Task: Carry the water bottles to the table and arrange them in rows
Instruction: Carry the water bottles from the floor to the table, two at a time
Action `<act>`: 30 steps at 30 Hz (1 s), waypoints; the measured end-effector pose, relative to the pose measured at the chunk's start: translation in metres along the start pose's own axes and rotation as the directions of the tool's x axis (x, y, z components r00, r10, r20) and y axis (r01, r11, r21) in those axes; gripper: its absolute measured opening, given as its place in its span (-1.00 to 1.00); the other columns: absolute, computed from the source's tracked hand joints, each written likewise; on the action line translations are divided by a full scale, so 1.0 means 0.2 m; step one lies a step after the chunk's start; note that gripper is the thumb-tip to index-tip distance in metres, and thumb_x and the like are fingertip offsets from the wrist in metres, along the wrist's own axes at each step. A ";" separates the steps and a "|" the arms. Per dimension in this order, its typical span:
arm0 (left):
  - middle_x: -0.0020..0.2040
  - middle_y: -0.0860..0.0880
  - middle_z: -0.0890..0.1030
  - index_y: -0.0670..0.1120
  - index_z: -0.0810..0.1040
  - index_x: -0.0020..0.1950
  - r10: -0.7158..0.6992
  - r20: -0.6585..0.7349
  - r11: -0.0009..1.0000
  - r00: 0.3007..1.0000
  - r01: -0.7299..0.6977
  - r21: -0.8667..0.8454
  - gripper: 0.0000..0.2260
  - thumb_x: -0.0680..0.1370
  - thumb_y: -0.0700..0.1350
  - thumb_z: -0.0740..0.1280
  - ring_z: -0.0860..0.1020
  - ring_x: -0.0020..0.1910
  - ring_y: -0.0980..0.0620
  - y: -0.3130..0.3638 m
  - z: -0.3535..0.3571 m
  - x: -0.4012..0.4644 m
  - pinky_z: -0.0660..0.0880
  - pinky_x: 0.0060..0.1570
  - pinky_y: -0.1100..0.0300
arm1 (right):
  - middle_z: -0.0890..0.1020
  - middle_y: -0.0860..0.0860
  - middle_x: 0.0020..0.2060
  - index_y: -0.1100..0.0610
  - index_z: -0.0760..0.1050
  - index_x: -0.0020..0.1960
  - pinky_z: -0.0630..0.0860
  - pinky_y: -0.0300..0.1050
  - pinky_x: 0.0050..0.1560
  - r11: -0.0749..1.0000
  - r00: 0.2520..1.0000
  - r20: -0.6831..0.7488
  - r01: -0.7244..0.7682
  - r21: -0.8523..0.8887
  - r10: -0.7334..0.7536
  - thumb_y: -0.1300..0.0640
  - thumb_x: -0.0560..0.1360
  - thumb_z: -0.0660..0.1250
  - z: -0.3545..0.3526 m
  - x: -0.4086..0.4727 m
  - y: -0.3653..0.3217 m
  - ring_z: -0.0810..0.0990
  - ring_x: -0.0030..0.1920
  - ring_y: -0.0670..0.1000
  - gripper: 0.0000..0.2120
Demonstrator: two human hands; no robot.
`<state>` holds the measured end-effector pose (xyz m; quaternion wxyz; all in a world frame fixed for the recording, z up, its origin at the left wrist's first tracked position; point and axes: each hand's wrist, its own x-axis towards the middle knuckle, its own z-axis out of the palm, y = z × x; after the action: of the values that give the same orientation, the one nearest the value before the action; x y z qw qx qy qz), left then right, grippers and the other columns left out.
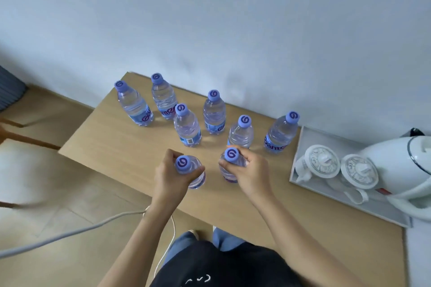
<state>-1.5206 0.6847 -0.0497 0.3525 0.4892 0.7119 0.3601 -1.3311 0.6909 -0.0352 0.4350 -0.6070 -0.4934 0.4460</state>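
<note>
Hands come first, nearest the person: the left hand [168,171] wraps the shoulder of one water bottle [191,171], and the right hand [248,171] wraps another bottle [229,165]. Both bottles stand upright, long axes vertical, purple caps up, side by side with a bare gap of table between them. Whether their bases already rest on the wood cannot be told, since the fingers hide the lower parts.

From the hands, the standing bottles lie toward 12 o'clock. Just beyond the right-hand bottle, at about 1 o'clock, stands one bottle [241,134], very near it; the right hand is the nearer to this one. At 12 o'clock from the left hand stands another [187,127]. These two probably set the line the held pair should sit in front of, as a new near row.

Farther on, at 11 o'clock, are two bottles [134,105] and [163,96]; at 12 o'clock one [214,113]; at 2 o'clock one [281,134].

They all stand on a light wooden table [112,144]. At 3 o'clock a white tray [300,144] carries two lidded cups [323,162] and a white kettle [401,163]. Behind is a pale wall [210,18]; at 9 o'clock, wooden floor [46,114].
</note>
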 end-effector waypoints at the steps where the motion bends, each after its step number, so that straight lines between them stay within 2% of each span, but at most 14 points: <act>1: -0.30 0.20 0.57 0.03 0.42 -0.15 -0.002 0.012 1.000 1.000 0.002 0.005 -0.59 0.25 -0.05 0.64 0.52 -0.34 0.24 0.00 0.01 0.03 0.42 -0.30 0.28 | 0.68 -0.07 -0.23 -0.07 0.60 -0.19 0.43 -0.48 -0.24 1.000 1.000 -0.023 -0.013 0.007 0.013 0.21 0.35 0.59 0.00 0.01 0.01 0.53 -0.32 -0.25 -0.76; 4: -0.31 0.12 0.56 0.01 0.41 -0.16 0.006 0.067 0.999 0.998 -0.009 0.036 -0.59 0.25 -0.06 0.64 0.51 -0.34 0.23 0.00 0.04 0.10 0.43 -0.31 0.23 | 0.70 -0.08 -0.25 -0.03 0.62 -0.16 0.48 -0.40 -0.18 0.997 0.994 -0.085 -0.061 0.050 0.065 0.23 0.35 0.58 0.02 0.02 0.04 0.58 -0.26 -0.20 -0.78; 6: -0.31 0.11 0.56 0.00 0.40 -0.17 0.018 0.115 0.999 0.993 -0.023 0.047 -0.59 0.26 -0.08 0.64 0.51 -0.35 0.27 0.00 0.05 0.13 0.40 -0.34 0.28 | 0.72 -0.06 -0.19 0.02 0.64 -0.08 0.54 -0.25 -0.02 0.994 0.988 -0.124 -0.091 0.060 0.097 0.21 0.36 0.58 0.03 0.01 0.05 0.66 -0.13 -0.08 -0.80; 7: -0.31 0.11 0.56 0.01 0.40 -0.17 0.026 0.134 0.998 0.991 -0.033 0.053 -0.59 0.27 -0.08 0.63 0.51 -0.34 0.29 0.00 0.05 0.14 0.39 -0.35 0.34 | 0.73 -0.06 -0.16 0.03 0.65 -0.05 0.54 -0.23 0.01 0.993 0.984 -0.144 -0.097 0.063 0.105 0.21 0.36 0.58 0.03 0.01 0.05 0.67 -0.09 -0.06 -0.79; 10: -0.30 0.14 0.58 0.04 0.40 -0.16 0.041 0.180 0.996 0.983 -0.055 0.073 -0.59 0.27 -0.06 0.63 0.53 -0.30 0.31 0.01 0.06 0.16 0.36 -0.36 0.38 | 0.72 -0.13 -0.18 -0.02 0.63 -0.05 0.49 -0.36 -0.05 0.990 0.971 -0.198 -0.122 0.066 0.133 0.21 0.36 0.59 0.05 0.00 0.05 0.65 -0.12 -0.19 -0.75; 14: -0.25 0.32 0.58 0.11 0.37 -0.15 0.068 0.218 0.993 0.974 -0.086 0.078 -0.58 0.28 0.00 0.62 0.53 -0.26 0.33 0.00 0.06 0.19 0.36 -0.31 0.27 | 0.68 -0.15 -0.15 -0.03 0.56 -0.05 0.46 -0.41 -0.05 0.987 0.955 -0.248 -0.157 0.030 0.159 0.24 0.34 0.58 0.04 0.00 0.05 0.61 -0.11 -0.23 -0.69; 17: -0.16 0.15 0.58 0.18 0.38 -0.14 0.077 0.264 0.993 0.961 -0.097 0.065 -0.59 0.29 0.03 0.61 0.54 -0.20 0.28 -0.03 0.06 0.20 0.42 -0.24 0.23 | 0.67 -0.13 -0.11 0.04 0.56 0.02 0.47 -0.38 -0.03 0.987 0.953 -0.256 -0.158 0.030 0.160 0.23 0.37 0.57 0.06 -0.03 0.06 0.62 -0.07 -0.19 -0.70; 20: -0.08 0.08 0.54 0.17 0.40 -0.10 0.087 0.308 0.993 0.948 -0.107 0.049 -0.61 0.31 0.02 0.60 0.52 -0.14 0.30 -0.04 0.06 0.20 0.43 -0.18 0.24 | 0.67 -0.13 -0.06 0.04 0.54 0.09 0.44 -0.42 -0.02 0.988 0.949 -0.275 -0.151 0.037 0.155 0.22 0.40 0.55 0.09 -0.05 0.06 0.60 -0.05 -0.26 -0.68; 23: -0.08 0.07 0.53 0.08 0.43 -0.05 0.121 0.358 0.991 0.926 -0.135 0.015 -0.63 0.34 -0.06 0.60 0.52 -0.13 0.29 -0.02 0.04 0.22 0.38 -0.22 0.45 | 0.58 -0.13 0.18 0.02 0.42 0.36 0.37 -0.52 0.05 0.979 0.934 -0.294 -0.202 0.031 0.202 0.16 0.39 0.57 0.09 -0.06 0.05 0.50 0.06 -0.44 -0.40; 24: -0.07 0.05 0.55 0.02 0.45 -0.01 0.128 0.370 0.991 0.920 -0.137 -0.002 -0.64 0.37 -0.09 0.58 0.53 -0.12 0.24 -0.01 0.03 0.22 0.38 -0.21 0.47 | 0.54 -0.13 0.25 0.03 0.37 0.43 0.35 -0.51 0.10 0.975 0.930 -0.298 -0.220 0.020 0.216 0.14 0.39 0.57 0.09 -0.07 0.05 0.48 0.11 -0.42 -0.32; 26: -0.04 0.10 0.58 -0.05 0.45 0.10 0.137 0.393 0.990 0.909 -0.136 -0.033 -0.62 0.40 -0.09 0.56 0.55 -0.05 0.16 0.00 -0.01 0.21 0.38 -0.16 0.47 | 0.48 -0.16 0.31 0.02 0.32 0.47 0.33 -0.35 0.22 0.971 0.924 -0.310 -0.238 0.001 0.226 0.11 0.40 0.56 0.09 -0.11 0.05 0.44 0.26 -0.24 -0.29; 28: 0.04 0.15 0.57 -0.02 0.43 0.18 0.158 0.420 0.987 0.894 -0.151 -0.050 -0.57 0.42 -0.05 0.54 0.53 0.05 0.18 0.00 -0.06 0.18 0.42 -0.03 0.35 | 0.46 -0.20 0.29 0.00 0.33 0.46 0.33 -0.24 0.29 0.969 0.912 -0.337 -0.247 0.002 0.233 0.11 0.41 0.56 0.10 -0.17 0.06 0.41 0.32 -0.15 -0.31; 30: 0.16 0.09 0.55 -0.04 0.41 0.27 0.183 0.435 0.983 0.882 -0.175 -0.058 -0.53 0.44 -0.03 0.52 0.49 0.17 0.13 0.00 -0.12 0.15 0.44 0.13 0.17 | 0.45 -0.16 0.31 0.03 0.34 0.46 0.34 -0.14 0.37 0.963 0.892 -0.374 -0.271 0.005 0.253 0.08 0.42 0.55 0.12 -0.25 0.06 0.40 0.36 -0.12 -0.32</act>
<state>-1.5488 0.7094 -0.0419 0.4731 0.6180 0.5631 0.2779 -1.3573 0.6426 -0.0468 0.4416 -0.7514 -0.3264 0.3659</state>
